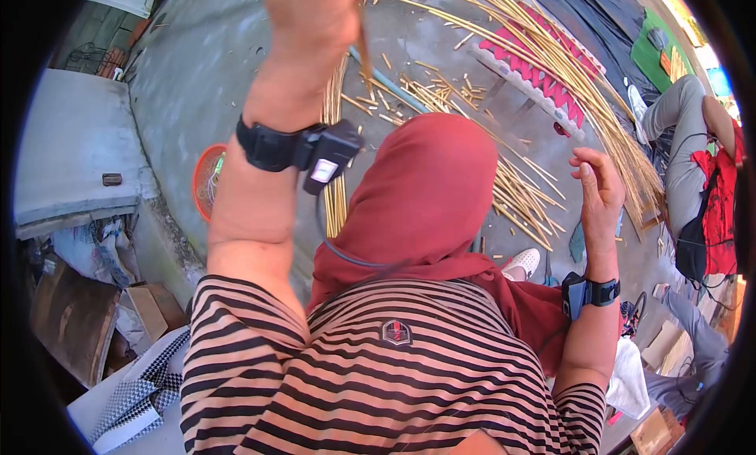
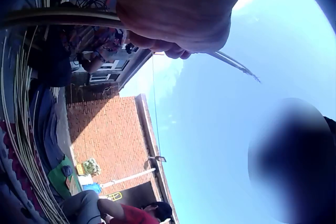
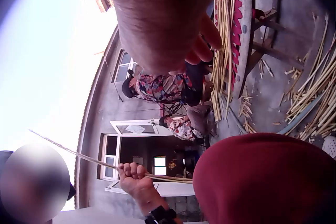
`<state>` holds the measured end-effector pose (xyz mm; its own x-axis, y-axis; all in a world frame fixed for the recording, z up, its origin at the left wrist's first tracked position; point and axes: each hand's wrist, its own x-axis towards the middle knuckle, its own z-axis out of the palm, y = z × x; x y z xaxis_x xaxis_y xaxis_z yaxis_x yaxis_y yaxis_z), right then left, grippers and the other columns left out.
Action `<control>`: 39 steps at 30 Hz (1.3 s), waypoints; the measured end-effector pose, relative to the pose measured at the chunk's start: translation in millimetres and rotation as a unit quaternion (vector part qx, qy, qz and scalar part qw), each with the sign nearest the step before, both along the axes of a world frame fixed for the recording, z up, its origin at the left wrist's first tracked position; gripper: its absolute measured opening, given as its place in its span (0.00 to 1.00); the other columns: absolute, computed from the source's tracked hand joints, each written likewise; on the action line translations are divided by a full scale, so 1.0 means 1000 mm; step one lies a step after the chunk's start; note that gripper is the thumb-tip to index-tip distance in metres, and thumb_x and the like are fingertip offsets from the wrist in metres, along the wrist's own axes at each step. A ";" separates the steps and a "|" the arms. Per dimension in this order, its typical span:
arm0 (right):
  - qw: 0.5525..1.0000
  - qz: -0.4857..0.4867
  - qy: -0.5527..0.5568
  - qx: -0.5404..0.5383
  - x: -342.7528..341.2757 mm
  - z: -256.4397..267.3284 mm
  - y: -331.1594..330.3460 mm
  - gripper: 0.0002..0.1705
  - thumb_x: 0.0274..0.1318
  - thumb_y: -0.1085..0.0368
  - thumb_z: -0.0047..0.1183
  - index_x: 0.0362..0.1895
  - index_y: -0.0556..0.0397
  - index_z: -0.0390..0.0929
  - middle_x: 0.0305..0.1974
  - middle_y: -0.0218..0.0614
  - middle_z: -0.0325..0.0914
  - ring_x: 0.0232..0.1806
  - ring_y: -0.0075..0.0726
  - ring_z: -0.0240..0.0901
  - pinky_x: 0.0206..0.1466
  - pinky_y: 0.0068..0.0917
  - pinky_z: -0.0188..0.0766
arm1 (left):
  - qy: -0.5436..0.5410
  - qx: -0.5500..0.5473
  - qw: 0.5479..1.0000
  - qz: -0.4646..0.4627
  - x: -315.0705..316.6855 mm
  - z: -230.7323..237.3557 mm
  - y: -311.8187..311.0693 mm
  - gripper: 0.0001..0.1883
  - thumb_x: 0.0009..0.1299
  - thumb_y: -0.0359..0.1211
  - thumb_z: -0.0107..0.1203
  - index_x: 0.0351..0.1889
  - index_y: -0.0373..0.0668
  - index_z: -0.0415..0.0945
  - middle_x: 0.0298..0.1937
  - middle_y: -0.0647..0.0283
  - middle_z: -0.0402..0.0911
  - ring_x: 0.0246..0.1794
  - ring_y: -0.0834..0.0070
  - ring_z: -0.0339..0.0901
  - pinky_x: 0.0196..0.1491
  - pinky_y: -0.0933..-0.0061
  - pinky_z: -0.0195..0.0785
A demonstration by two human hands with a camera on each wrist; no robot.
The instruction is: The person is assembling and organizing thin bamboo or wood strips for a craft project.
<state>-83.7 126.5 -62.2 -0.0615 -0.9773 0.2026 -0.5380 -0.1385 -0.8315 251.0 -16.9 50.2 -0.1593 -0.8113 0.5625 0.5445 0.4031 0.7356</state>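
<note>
My left hand [image 1: 311, 18] is raised high at the top of the head view. Its fingers curl round several long, thin cane stalks [image 2: 236, 62]; in the right wrist view, the stalks stick out on both sides of the fist [image 3: 135, 179]. My right hand [image 1: 600, 186] is held up on the right, its fingers loosely bent, with nothing in it. Between my arms, dark red cloth [image 1: 429, 183] bulges up in front of my striped shirt.
Long canes [image 1: 622, 132] lie across a bench with a pink jagged edge [image 1: 543, 61]. Cut cane pieces [image 1: 453, 89] and more stalks [image 1: 520, 195] are scattered on the concrete floor. An orange basin [image 1: 206, 181] stands at the left. A seated person in grey trousers [image 1: 679, 112] is at the right.
</note>
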 end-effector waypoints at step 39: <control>0.952 0.190 0.237 0.027 0.009 -0.025 -0.024 0.07 0.41 0.69 0.50 0.30 0.53 0.72 0.28 0.42 0.75 0.33 0.52 0.75 0.33 0.43 0.72 | -0.733 0.344 0.565 0.160 0.155 -0.520 0.137 0.26 0.57 0.39 0.62 0.49 0.34 0.70 0.43 0.48 0.78 0.41 0.55 0.76 0.41 0.59 0.71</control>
<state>-74.5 102.4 -86.9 0.3850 -0.9203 0.0691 -0.7736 -0.3626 -0.5197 405.6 120.2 -469.5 0.1716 -0.8766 -0.4495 -0.8726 -0.3470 0.3436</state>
